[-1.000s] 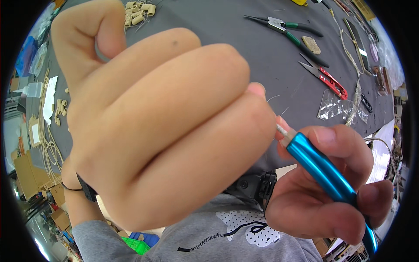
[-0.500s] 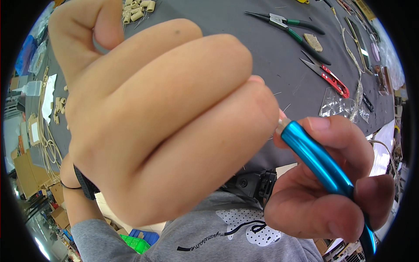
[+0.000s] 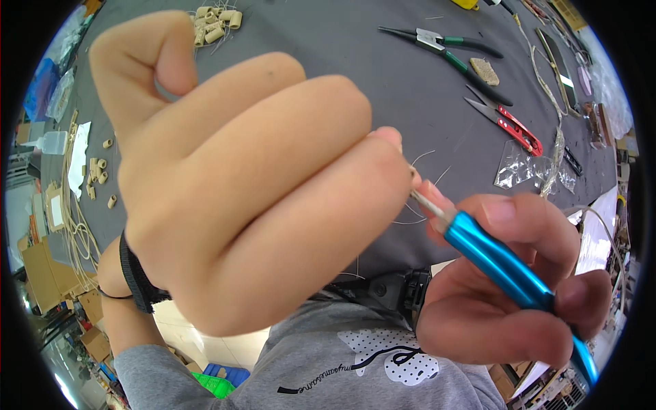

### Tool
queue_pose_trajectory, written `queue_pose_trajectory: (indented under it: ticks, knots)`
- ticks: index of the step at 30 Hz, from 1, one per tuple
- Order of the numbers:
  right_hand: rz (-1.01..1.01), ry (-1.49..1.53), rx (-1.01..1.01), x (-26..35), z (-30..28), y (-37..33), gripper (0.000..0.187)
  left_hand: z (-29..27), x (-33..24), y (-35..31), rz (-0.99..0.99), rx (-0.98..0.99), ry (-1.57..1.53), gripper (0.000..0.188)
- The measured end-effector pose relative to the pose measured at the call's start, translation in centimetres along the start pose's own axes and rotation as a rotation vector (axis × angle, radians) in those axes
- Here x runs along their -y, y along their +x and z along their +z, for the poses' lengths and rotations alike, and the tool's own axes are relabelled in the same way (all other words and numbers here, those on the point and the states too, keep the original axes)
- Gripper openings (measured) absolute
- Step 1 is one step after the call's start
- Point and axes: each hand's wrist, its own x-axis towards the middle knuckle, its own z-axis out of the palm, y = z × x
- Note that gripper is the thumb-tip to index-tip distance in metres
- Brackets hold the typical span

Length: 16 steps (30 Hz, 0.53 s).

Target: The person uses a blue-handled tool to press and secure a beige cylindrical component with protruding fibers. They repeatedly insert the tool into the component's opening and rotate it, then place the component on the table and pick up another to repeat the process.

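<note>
My left hand (image 3: 253, 184) fills the middle, back of the hand up, fingers curled and the little finger raised. Its thumb and index fingertips pinch something too small and hidden to name. Lower right, my right hand (image 3: 506, 287) grips a slim, shiny blue tool handle (image 3: 495, 256), pen-like in shape. From its upper end a thin pale shaft (image 3: 429, 203) points to the left fingertips; its very tip is hidden there. Fine thin threads (image 3: 437, 171) stick out beside the left fingertips over the grey work surface (image 3: 328, 34).
Green-handled pliers (image 3: 454, 58), red thread snips (image 3: 509, 126) and a small tan block (image 3: 484, 71) lie at the far right. Small beige tubes (image 3: 215, 27) are piled at the far left, more (image 3: 96, 171) nearer. Coiled beige cord (image 3: 72, 219) hangs at the left edge.
My left hand has shifted slightly left and down, drawing away from the blue handle. More of the tool's pale shaft and some thin threads now show between the hands.
</note>
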Motion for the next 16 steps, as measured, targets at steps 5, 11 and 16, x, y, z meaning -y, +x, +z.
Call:
queue_pose_trajectory:
  ticks: [5, 11, 16]
  knots:
    - [0.1, 0.257, -0.364, 0.6, -1.4, 0.9, 0.026, 1.5, 0.8, 0.0, -0.002, -0.183, -0.121, 0.033]
    - [0.271, 0.234, -0.587, -0.4, -2.1, 3.4, 0.027, 0.4, 2.1, 0.3, -0.114, -0.036, -0.158, 0.024]
    - [0.526, 0.298, -0.445, -1.9, -2.7, 2.6, 0.028, -1.6, 5.7, -3.5, -0.409, 0.352, -0.046, 0.017]
